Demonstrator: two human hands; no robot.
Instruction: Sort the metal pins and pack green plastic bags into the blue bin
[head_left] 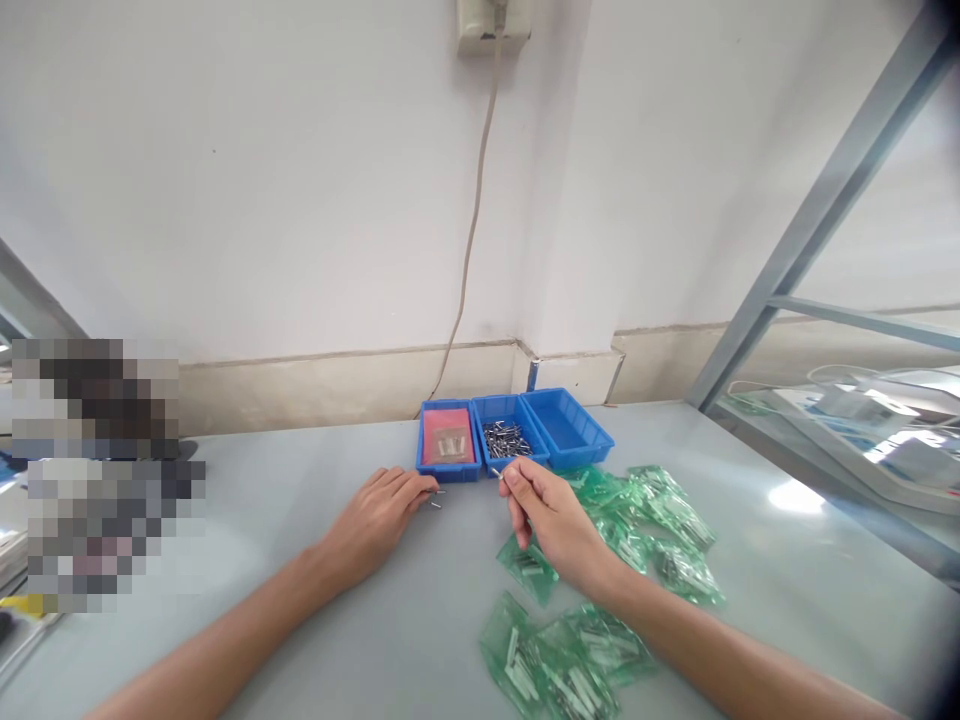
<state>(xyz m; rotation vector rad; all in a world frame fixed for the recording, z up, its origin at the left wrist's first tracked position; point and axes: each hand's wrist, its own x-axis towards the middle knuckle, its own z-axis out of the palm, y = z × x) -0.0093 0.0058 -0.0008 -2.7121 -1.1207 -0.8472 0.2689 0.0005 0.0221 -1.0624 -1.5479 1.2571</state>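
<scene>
My right hand (551, 515) is closed, pinching a small metal pin (496, 474) between thumb and forefinger in front of the middle blue bin (507, 402). That bin holds a heap of similar short metal pieces (506, 440). To the left, my left hand (382, 515) rests low over the table with its fingers pressed together. A short metal pin (440, 491) sticks out at its fingertips, and a second pin (436, 505) lies just below them. Whether the pins are screws or plain pins is too small to tell.
The left blue bin (448, 474) holds a pink sheet and a small clear bag. The right blue bin (566, 425) shows its bare floor. Several green bags (679, 570) of parts lie around my right forearm. A pixelated area covers the far left. A metal frame (810, 220) stands at right.
</scene>
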